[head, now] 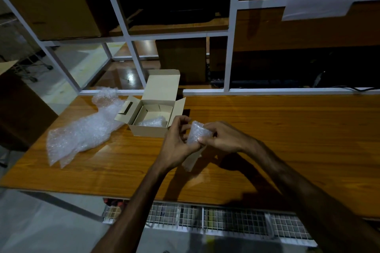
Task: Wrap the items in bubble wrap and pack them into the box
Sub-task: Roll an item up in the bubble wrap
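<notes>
A small item wrapped in bubble wrap (198, 132) is held above the wooden table (277, 139), just right of the box. My left hand (176, 146) grips its lower left side with curled fingers. My right hand (224, 137) pinches its right edge between thumb and fingers. A loose tail of wrap (191, 162) hangs below my hands. The small cardboard box (153, 129) stands open, lid up and flaps out, with a bubble-wrapped bundle (152, 122) inside. What the wrap in my hands covers is hidden.
A long crumpled sheet of bubble wrap (82, 129) lies on the table left of the box. A white metal frame (228, 63) with shelves and cardboard boxes rises behind the table. A wire mesh tray (205, 220) hangs under the table's front edge.
</notes>
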Demonstrator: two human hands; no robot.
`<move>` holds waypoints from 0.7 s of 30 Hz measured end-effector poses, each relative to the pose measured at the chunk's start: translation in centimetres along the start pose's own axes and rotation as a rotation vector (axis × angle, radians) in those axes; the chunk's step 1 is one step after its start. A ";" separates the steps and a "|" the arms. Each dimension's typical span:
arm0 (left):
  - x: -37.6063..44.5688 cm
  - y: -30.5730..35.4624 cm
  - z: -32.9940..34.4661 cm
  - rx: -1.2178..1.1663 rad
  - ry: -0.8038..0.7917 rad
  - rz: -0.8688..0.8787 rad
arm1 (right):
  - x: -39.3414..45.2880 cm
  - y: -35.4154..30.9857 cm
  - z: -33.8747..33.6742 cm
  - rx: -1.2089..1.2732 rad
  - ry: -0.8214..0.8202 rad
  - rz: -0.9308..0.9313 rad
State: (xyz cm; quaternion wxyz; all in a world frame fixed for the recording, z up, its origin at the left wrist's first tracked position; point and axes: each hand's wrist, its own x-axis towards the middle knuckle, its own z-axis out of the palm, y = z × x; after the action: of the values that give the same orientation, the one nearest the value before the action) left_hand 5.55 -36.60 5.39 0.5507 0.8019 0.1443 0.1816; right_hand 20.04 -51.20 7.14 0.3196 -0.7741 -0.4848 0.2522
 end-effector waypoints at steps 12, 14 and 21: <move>-0.2 0.0 0.0 0.024 0.027 0.038 | 0.5 -0.7 0.2 0.239 -0.053 0.061; 0.0 0.0 0.0 0.031 0.036 0.045 | 0.5 -1.0 0.6 0.289 0.011 0.083; -0.6 -0.5 -0.1 0.099 0.130 0.054 | -0.2 -0.8 1.8 0.499 0.245 0.155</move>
State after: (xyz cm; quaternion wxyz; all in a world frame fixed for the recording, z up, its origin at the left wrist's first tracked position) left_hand 4.95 -36.66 4.89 0.4949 0.8182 0.1669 0.2404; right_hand 18.21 -50.67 6.53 0.5362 -0.7309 -0.3049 0.2922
